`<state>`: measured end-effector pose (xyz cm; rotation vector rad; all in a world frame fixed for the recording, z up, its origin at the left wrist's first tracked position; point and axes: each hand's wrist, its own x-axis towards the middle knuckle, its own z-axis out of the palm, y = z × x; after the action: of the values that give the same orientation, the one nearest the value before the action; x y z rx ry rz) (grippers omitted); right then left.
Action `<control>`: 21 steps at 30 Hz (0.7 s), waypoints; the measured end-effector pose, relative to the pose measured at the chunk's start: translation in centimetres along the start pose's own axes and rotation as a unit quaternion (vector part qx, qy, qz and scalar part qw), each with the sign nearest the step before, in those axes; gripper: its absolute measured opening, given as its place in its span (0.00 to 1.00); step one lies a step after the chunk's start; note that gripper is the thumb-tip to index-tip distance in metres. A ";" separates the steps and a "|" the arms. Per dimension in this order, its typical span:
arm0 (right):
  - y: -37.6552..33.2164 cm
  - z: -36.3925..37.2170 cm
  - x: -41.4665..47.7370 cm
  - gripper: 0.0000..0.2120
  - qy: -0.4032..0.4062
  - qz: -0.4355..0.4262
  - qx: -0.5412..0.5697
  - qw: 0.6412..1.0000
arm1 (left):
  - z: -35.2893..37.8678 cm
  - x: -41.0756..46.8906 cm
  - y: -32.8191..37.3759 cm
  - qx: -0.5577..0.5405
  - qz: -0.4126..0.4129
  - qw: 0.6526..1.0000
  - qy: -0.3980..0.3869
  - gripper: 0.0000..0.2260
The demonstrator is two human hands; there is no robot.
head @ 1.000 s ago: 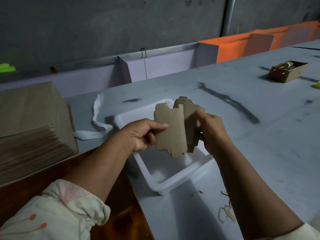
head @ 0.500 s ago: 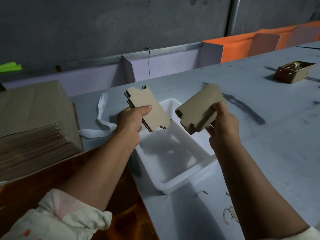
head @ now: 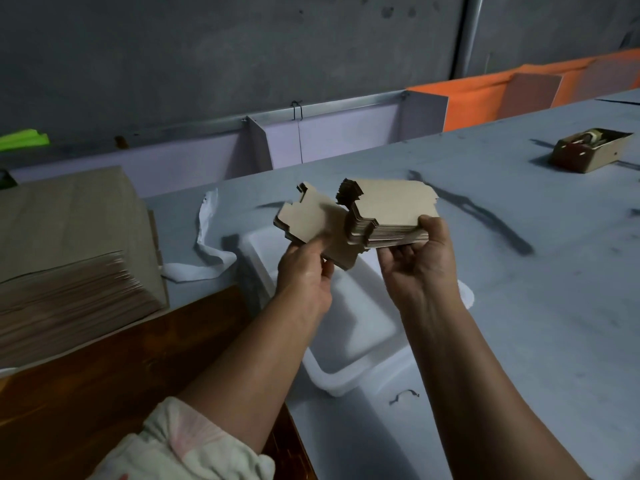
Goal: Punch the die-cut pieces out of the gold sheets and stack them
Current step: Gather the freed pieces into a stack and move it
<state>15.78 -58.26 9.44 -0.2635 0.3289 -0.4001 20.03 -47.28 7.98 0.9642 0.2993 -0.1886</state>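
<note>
Die-cut pieces held above white tub, worktop's left edge: thin stack, pinched in my left hand; thick stack, clamped in my right hand. Likely light, stiff, slide-prone; I'd squeeze flat faces.

Pretty dim in here: grey concrete wall with a vertical pipe, lavender panels then orange panels along the back of a scuffed grey-blue worktop.
</note>
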 end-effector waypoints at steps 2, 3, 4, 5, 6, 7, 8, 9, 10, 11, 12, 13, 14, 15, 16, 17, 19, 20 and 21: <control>0.7 0.1 -0.4 0.19 -0.002 0.011 0.011 1.000 | 0.5 -0.2 -0.6 -0.015 -0.009 1.000 -0.012 0.09; 1.1 0.1 -0.6 0.19 0.000 0.015 0.018 1.000 | 0.6 -0.3 -1.0 -0.019 -0.010 1.000 -0.015 0.10; 1.5 0.1 -0.7 0.19 0.002 0.017 0.023 1.000 | 0.7 -0.3 -1.2 -0.022 -0.011 1.000 -0.019 0.11; 1.8 0.1 -0.8 0.18 0.005 0.019 0.026 0.999 | 0.8 -0.4 -1.5 -0.024 -0.012 0.999 -0.025 0.12; 2.0 0.0 -0.9 0.16 0.007 0.019 0.030 0.999 | 0.9 -0.4 -1.7 -0.028 -0.013 0.999 -0.031 0.11; 2.2 -0.1 -1.0 0.15 0.006 0.020 0.034 0.999 | 0.9 -0.5 -1.8 -0.037 -0.015 0.998 -0.038 0.11; 2.3 -0.2 -1.0 0.14 0.004 0.021 0.038 0.999 | 1.0 -0.5 -2.0 -0.051 -0.017 0.998 -0.044 0.11; 2.3 -0.2 -1.1 0.13 0.003 0.022 0.042 0.999 | 1.0 -0.5 -2.1 -0.066 -0.020 0.996 -0.051 0.11; 2.4 -0.2 -1.0 0.13 0.003 0.023 0.045 0.999 | 1.0 -0.6 -2.2 -0.079 -0.023 0.995 -0.060 0.11; 2.5 -0.3 -1.0 0.14 0.003 0.023 0.049 0.999 | 0.9 -0.5 -2.3 -0.087 -0.028 0.993 -0.072 0.10; 2.6 -0.3 -1.0 0.15 0.003 0.021 0.053 0.998 | 0.9 -0.5 -2.4 -0.091 -0.033 0.992 -0.082 0.10; 2.7 -0.3 -1.0 0.16 0.003 0.019 0.057 0.998 | 0.8 -0.6 -2.5 -0.090 -0.035 0.991 -0.093 0.10; 2.8 -0.3 -1.0 0.18 0.005 0.017 0.060 0.998 | 0.7 -0.7 -2.5 -0.085 -0.035 0.991 -0.101 0.11; 2.8 -0.3 -1.0 0.20 0.006 0.016 0.062 0.998 | 0.7 -0.8 -2.5 -0.075 -0.031 0.991 -0.110 0.13; 2.8 -0.3 -1.0 0.21 0.008 0.015 0.064 0.998 | 0.6 -1.0 -2.4 -0.065 -0.026 0.991 -0.118 0.15; 2.7 -0.3 -1.1 0.21 0.009 0.014 0.067 0.998 | 0.5 -1.0 -2.4 -0.053 -0.019 0.990 -0.127 0.17; 2.7 -0.2 -1.1 0.21 0.013 0.012 0.074 0.997 | 0.4 -1.2 -2.2 -0.032 -0.003 0.989 -0.147 0.20; 2.7 -0.2 -1.1 0.20 0.015 0.012 0.076 0.997 | 0.3 -1.3 -2.1 -0.022 0.009 0.987 -0.158 0.19; 2.7 -0.1 -1.0 0.19 0.018 0.011 0.079 0.997 | 0.3 -1.4 -2.0 -0.008 0.021 0.985 -0.168 0.18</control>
<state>15.76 -55.45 8.75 -0.0990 0.3326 -0.4075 18.21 -48.61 6.99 0.9046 -0.0303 -0.3049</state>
